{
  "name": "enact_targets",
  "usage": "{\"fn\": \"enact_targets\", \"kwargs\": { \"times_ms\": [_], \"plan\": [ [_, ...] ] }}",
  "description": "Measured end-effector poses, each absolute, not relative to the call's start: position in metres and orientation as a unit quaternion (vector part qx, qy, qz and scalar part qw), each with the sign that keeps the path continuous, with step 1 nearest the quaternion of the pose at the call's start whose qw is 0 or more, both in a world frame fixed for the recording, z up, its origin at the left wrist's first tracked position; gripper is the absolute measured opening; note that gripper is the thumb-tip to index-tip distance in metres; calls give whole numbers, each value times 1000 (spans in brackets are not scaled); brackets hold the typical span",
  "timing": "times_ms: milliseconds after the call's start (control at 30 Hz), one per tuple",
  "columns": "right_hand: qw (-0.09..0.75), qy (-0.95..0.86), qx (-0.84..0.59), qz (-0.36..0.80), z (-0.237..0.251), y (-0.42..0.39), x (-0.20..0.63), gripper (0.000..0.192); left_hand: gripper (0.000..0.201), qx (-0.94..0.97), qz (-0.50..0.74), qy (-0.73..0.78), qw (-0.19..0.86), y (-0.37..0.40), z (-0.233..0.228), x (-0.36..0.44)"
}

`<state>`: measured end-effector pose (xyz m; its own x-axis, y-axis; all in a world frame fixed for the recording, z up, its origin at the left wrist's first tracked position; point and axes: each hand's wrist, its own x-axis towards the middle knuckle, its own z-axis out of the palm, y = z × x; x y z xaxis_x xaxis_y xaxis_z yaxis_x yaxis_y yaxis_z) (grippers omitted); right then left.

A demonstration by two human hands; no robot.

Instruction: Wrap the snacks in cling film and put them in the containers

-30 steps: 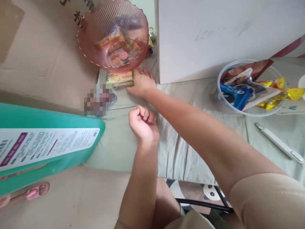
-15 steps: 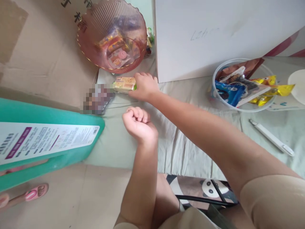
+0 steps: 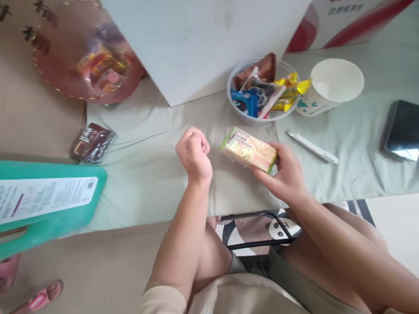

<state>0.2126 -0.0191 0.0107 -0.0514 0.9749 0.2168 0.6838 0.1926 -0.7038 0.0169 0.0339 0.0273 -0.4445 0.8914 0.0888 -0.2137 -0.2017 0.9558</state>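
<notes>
My right hand (image 3: 284,174) grips one end of a packet of biscuits (image 3: 250,149) in clear wrapping with green edges, its printed face turned up. The packet is tilted above the cloth in front of me. To its left my left hand (image 3: 194,155) is closed in a fist over the cloth, and nothing shows in its fingers. A clear tub (image 3: 258,118) of wrapped snacks, blue, brown and yellow, stands just beyond the packet. A dark brown cocoa snack packet (image 3: 93,143) lies farther left on the cloth.
A pink ribbed bowl (image 3: 131,89) with wrapped snacks sits far left, beside a white box (image 3: 196,48). A green container (image 3: 65,174) stands at the left edge. Right of the tub are a paper cup (image 3: 337,83), a white pen-like tool (image 3: 312,147) and a black phone-like device (image 3: 404,131).
My right hand has carried the biscuit packet from beside the pink bowl rightward and nearer to me. The left hand stays closed, its fist turned slightly. The view has shifted to the right.
</notes>
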Motion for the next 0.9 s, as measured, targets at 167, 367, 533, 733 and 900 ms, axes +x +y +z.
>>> {"fn": "enact_targets", "kwargs": {
  "times_ms": [167, 367, 533, 733, 900],
  "plan": [
    [418, -723, -544, 85, -1, -27, 259, 55, 37, 437, 523, 509, 526, 26, 11, 61],
    [402, -765, -501, -48, -10, -33, 280, 48, 59, 326, 396, 433, 742, 14, 9, 103],
    [316, -839, -436, 79, -2, -47, 274, 52, 52, 288, 417, 401, 763, 18, 10, 115],
    [378, -788, -455, 173, 12, -36, 289, 30, 48, 308, 437, 425, 730, 19, 3, 112],
    [290, -652, -694, 94, 4, -9, 321, 38, 59, 284, 460, 416, 731, 22, 0, 104]
  ]
}}
